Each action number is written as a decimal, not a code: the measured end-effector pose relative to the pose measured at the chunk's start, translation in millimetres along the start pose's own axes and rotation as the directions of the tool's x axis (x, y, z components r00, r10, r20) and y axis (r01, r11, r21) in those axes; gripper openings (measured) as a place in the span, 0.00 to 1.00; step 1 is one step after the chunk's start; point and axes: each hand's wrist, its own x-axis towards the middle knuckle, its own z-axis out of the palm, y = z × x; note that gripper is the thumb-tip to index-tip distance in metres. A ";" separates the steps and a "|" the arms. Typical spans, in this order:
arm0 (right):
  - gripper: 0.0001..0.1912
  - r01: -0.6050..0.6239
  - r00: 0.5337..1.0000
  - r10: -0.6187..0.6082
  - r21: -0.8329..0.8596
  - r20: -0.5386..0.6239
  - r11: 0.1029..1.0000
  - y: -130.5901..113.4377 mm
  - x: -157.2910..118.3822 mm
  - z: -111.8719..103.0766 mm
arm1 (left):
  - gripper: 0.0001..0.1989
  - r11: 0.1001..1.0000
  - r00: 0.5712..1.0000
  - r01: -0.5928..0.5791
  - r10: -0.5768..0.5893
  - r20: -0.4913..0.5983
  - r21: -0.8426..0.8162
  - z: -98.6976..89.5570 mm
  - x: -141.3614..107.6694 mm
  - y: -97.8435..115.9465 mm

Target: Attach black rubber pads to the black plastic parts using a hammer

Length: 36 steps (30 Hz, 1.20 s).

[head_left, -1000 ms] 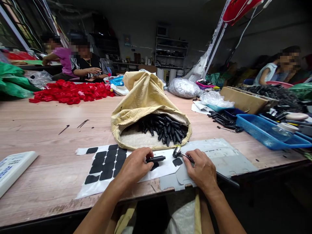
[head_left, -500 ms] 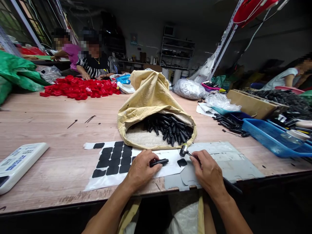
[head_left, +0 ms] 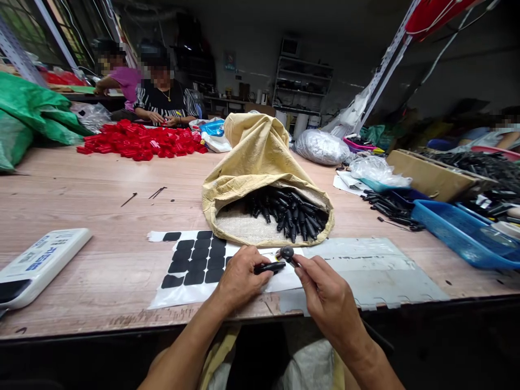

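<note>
"Hammer [head_left: 287, 253] in the right hand [head_left: 331, 284], head down beside the tube: was that how it stood?"

"Yes. The right hand's fingers were curled round the shaft, close behind the head, and the left hand [head_left: 242, 273] pinched a black tube [head_left: 271, 267] above the white sheet [head_left: 190, 297], its free end towards the hammer. I couldn't tell whether the two touched, or whether the tube rested on the sheet."

"What would have made that step go well?"

"In my judgement, a firm, level hold on the tube, with the left fingertips well back from its free end. That short grip suited light control more than a big swing, and square contact mattered, since a round tube could roll."

"And what was in the way?"

"Mostly the yellow sack [head_left: 264, 146]. Its mouth sat just beyond both hands, more black tubes [head_left: 294, 216] heaped inside, and its rim lay over the sheet's far edge, leaving little room forward."

"Anything else on the table [head_left: 122, 227]?"

"A grey board [head_left: 390, 271] ran out to the right, with a blue tray [head_left: 447, 227] beyond. On the left were a white device [head_left: 44, 265], thin black rods [head_left: 129, 200] and, near a co-worker [head_left: 166, 100], heaped red pieces [head_left: 140, 140]."
</note>
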 end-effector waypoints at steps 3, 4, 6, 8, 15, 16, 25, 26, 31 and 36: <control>0.17 0.043 0.996 -0.042 0.006 -0.073 0.999 -8.1 2.5 -0.6 | 0.08 1.000 1.000 0.007 -0.007 0.014 -0.018 0.0 0.9 -0.2; 0.18 0.051 0.996 -0.051 -0.002 -0.076 0.999 -9.6 1.9 0.9 | 0.08 1.000 1.000 0.006 -0.005 0.014 -0.024 -0.1 1.0 0.2; 0.18 0.044 0.999 -0.045 -0.046 -0.030 0.998 -9.9 -0.9 5.8 | 0.07 1.000 1.000 0.005 -0.004 0.009 -0.026 -0.3 0.7 1.1; 0.18 0.019 0.999 -0.016 -0.091 0.038 0.996 -7.6 -3.4 9.7 | 0.06 1.000 1.000 0.006 -0.006 0.001 -0.016 -0.4 0.2 1.5; 0.16 -0.009 0.992 0.002 -0.053 -0.130 0.999 -3.6 0.4 -3.5 | 0.08 0.999 1.000 0.025 -0.024 0.004 -0.036 -0.1 1.1 0.3; 0.16 -0.011 0.990 0.004 -0.047 -0.143 0.999 -3.2 -0.4 -3.6 | 0.08 0.999 1.000 0.030 -0.030 0.005 -0.035 -0.1 1.2 0.5; 0.15 -0.117 0.988 0.107 -0.086 -0.111 0.989 15.1 -8.7 -1.0 | 0.08 0.998 0.999 0.051 -0.051 -0.006 -0.038 -1.6 0.4 4.6; 0.14 -0.130 0.985 0.116 -0.107 -0.129 0.986 19.8 -8.4 -5.7 | 0.09 0.997 0.998 0.056 -0.056 -0.004 -0.044 -1.8 0.3 4.7; 0.11 -0.163 0.985 0.133 -0.341 -0.111 0.926 59.8 -14.9 -26.5 | 0.10 0.994 0.998 0.070 -0.070 -0.003 -0.080 -2.2 -0.3 3.3; 0.09 -0.061 0.997 0.029 -0.471 -0.074 0.880 89.9 -16.7 -30.8 | 0.10 0.992 0.997 0.076 -0.076 0.007 -0.100 -2.8 -0.3 2.7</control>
